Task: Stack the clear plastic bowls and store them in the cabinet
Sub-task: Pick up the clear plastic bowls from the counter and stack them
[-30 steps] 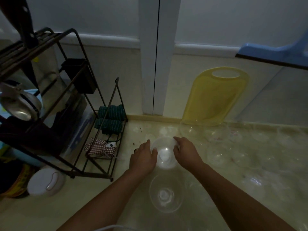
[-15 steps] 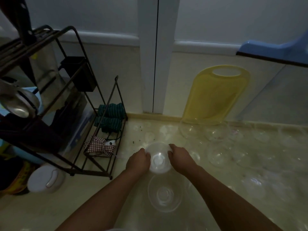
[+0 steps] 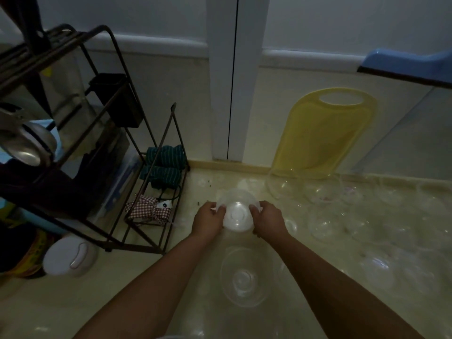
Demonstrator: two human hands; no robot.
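Fingers of your left hand (image 3: 207, 220) and right hand (image 3: 268, 220) curled round opposite sides of a clear bowl (image 3: 237, 212), gripping it between them above the counter (image 3: 137, 285). Another bowl (image 3: 244, 277) sat open on the counter just nearer you, apart from the held one. More bowls (image 3: 325, 223) lay scattered to your right, below the yellow board (image 3: 325, 133) leaning on the wall.
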